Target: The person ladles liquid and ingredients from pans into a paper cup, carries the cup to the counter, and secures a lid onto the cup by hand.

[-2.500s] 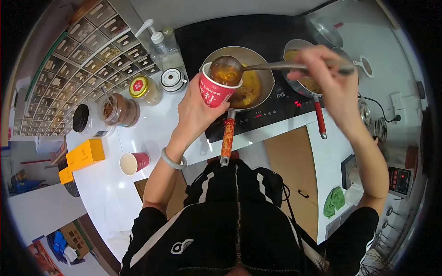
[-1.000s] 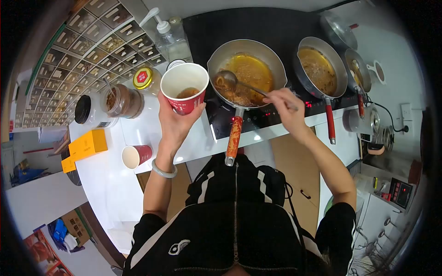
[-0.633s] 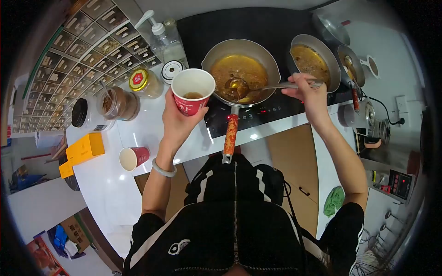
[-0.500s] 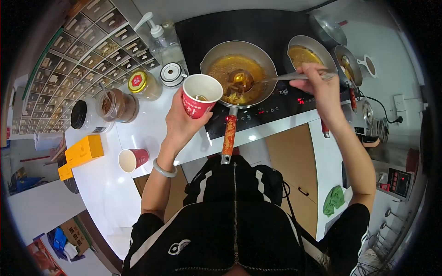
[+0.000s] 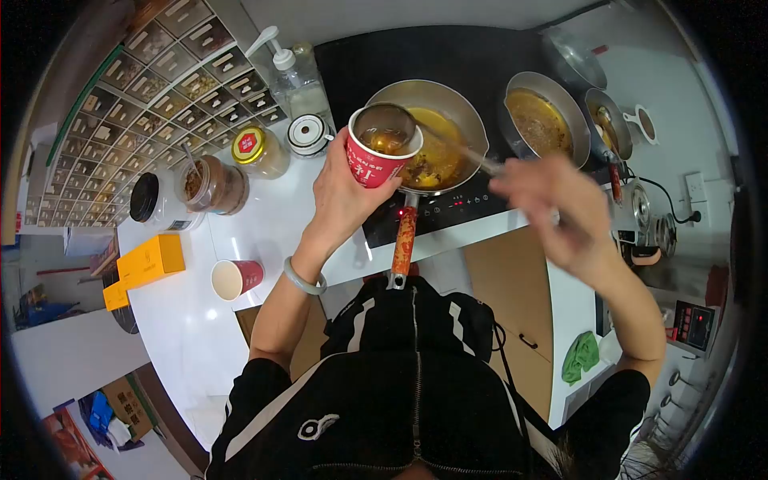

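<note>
My left hand [image 5: 344, 192] is wrapped round a red and white paper cup [image 5: 374, 170], held up beside the near-left rim of a pan [image 5: 472, 112]. In my right hand [image 5: 560, 212], slightly blurred, is the handle of a metal ladle [image 5: 448, 144]. The ladle's bowl rests over the cup's mouth, with amber liquid showing in it. How full the cup is stays hidden beneath the bowl. Yellow-brown liquid [image 5: 440, 164] with dark bits lies in the pan, whose orange patterned handle [image 5: 405, 240] points toward me.
On the black cooktop [image 5: 376, 56], a second pan [image 5: 576, 108] holds frothy amber liquid. Further right is a smaller pan [image 5: 616, 120]. Jars, including a yellow-lidded one [image 5: 272, 160], a pump bottle [image 5: 304, 92] and another paper cup [image 5: 250, 276] stand on the left counter.
The ladle has risen out of the pan and moved left over the cup, carrying liquid. My right hand has come down and nearer to me. The cup has shifted slightly right.
</note>
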